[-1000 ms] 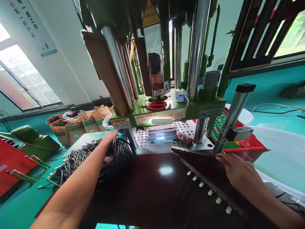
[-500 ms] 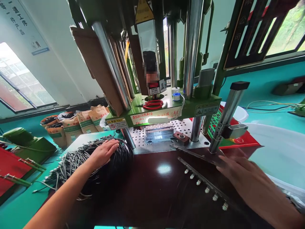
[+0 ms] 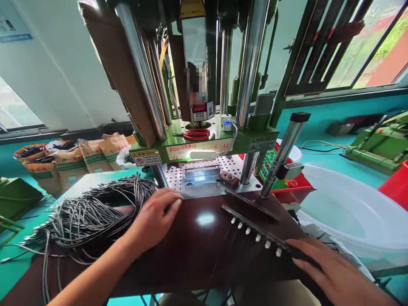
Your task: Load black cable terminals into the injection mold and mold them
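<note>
Taking the press (image 3: 191,148) as my landmark, paper sacks (image 3: 70,165) stand on the floor beyond it to the left. Nearer me, to the left and in front of the press, a big looped heap of black cables (image 3: 83,212) lies across the table (image 3: 181,259).

My left hand (image 3: 156,219) is just beside that heap, in front of the press's left post. It's open and empty as far as I can see: thumb and forefinger stand partly apart, the other fingers bent. My palm is hidden, so I can't tell whether it rests on the tabletop.

On the press's green shelf sits a red-handled tool (image 3: 196,134), and below the shelf a metal block (image 3: 201,173) rests on the holed plate. A brown block (image 3: 228,178) with a bolt is just right of it.

In front of the press, on its right half, 2 dark bars slant towards me: a plain bar (image 3: 248,202) closer to the press, and a connector bar (image 3: 255,229) with 6 metal fittings along its edge.

My right hand (image 3: 321,263) is at the connector bar's near end, thumb and forefinger a little apart, with the bar running in between. I can't tell if they're squeezing it. A white tub (image 3: 347,208) stands to the right of the press.
</note>
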`<state>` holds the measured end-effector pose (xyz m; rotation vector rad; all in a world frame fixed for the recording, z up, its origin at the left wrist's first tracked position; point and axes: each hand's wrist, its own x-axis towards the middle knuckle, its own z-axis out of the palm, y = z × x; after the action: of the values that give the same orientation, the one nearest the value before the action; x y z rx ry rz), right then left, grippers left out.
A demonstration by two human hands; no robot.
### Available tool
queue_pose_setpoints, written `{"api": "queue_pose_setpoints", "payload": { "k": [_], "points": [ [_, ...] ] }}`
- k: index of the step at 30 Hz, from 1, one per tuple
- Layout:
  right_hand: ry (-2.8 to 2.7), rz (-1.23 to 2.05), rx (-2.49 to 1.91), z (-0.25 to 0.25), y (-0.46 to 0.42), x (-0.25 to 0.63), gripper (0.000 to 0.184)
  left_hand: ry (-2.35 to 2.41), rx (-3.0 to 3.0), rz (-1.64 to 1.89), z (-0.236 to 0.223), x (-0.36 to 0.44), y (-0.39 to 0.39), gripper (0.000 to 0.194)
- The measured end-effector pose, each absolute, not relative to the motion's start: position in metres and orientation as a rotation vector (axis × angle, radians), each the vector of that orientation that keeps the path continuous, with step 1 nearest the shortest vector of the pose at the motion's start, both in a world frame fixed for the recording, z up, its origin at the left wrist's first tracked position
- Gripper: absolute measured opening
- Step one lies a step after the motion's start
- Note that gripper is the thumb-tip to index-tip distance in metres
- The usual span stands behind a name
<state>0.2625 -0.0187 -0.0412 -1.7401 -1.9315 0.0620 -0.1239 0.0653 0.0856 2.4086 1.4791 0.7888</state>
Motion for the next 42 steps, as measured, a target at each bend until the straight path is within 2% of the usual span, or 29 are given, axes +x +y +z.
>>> {"api": "queue_pose_setpoints", "payload": {
  "k": [3, 6, 15, 19, 26, 34, 42],
  "points": [
    [-2.046, 0.197, -1.649, -0.026, -0.003, 0.26, 0.037, 1.396, 2.248, 0.639, 0.065, -0.095, 0.064, 0.025],
    [-2.006, 0.309, -1.643, -0.008, 0.022, 0.248, 0.036, 1.42, 2.036, 0.568, 0.05, -0.086, 0.06, 0.033],
    [-1.852, 0.475, -1.409, 0.036, 0.131, 0.185, 0.029, 1.138, 1.064, 0.591, 0.037, -0.117, 0.028, 0.056],
    [-1.701, 0.577, -1.35, 0.03, 0.184, 0.159, 0.031, 0.964, 0.871, 0.477, 0.031, -0.112, 0.043, 0.049],
    [-1.641, 0.507, -1.358, 0.008, 0.251, 0.141, 0.028, 0.919, 0.765, 0.405, 0.038, -0.096, 0.073, 0.027],
    [-1.582, 0.51, -1.379, -0.01, 0.306, 0.126, 0.039, 0.889, 0.74, 0.491, 0.044, -0.074, 0.131, 0.022],
    [-1.591, 0.529, -1.337, -0.024, 0.318, 0.122, 0.041, 0.933, 0.739, 0.472, 0.027, -0.069, 0.156, 0.02]
  ]
}}
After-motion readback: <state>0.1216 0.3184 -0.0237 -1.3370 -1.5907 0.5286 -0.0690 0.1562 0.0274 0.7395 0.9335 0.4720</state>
